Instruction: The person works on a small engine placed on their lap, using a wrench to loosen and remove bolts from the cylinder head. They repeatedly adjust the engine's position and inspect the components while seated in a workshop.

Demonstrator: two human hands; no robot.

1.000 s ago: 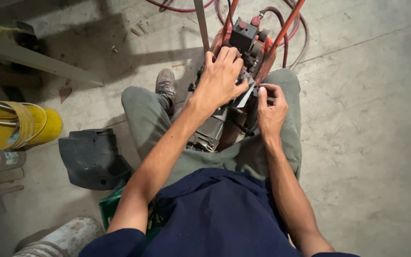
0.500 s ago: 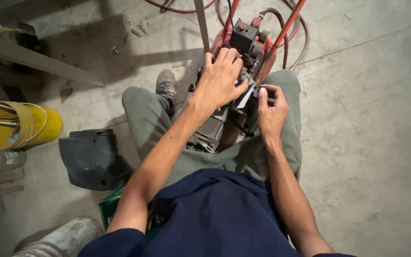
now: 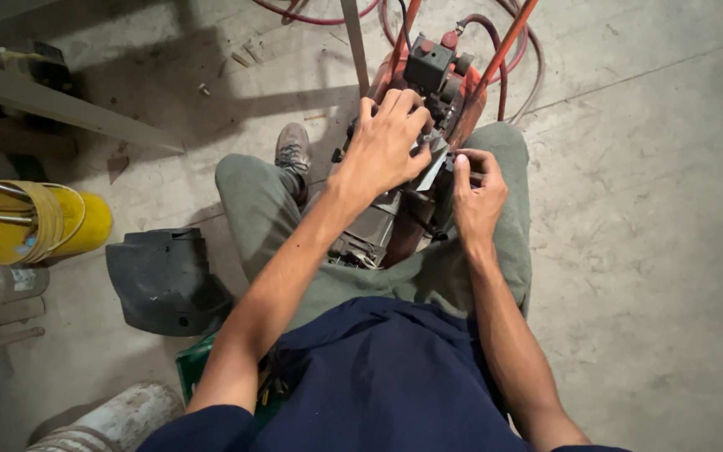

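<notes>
I sit over a red and black machine [image 3: 428, 92] that stands between my knees on the concrete floor. My left hand [image 3: 382, 146] lies spread over the top of its body, fingers pressed down on it. My right hand [image 3: 474, 192] pinches a small metal part [image 3: 433, 172] at the machine's right side, fingertips closed on it. A grey motor housing [image 3: 370, 234] shows below my left wrist. What the fingers grip exactly is partly hidden.
Red hoses [image 3: 508, 59] coil on the floor behind the machine. A black plastic cover [image 3: 165, 280] lies at my left. A yellow drum [image 3: 35, 222] and a metal bar [image 3: 60, 105] sit further left. A green crate [image 3: 198, 368] is under me.
Both hands stay on the machine. The right fingers have shifted slightly on the small part; nothing else has moved.
</notes>
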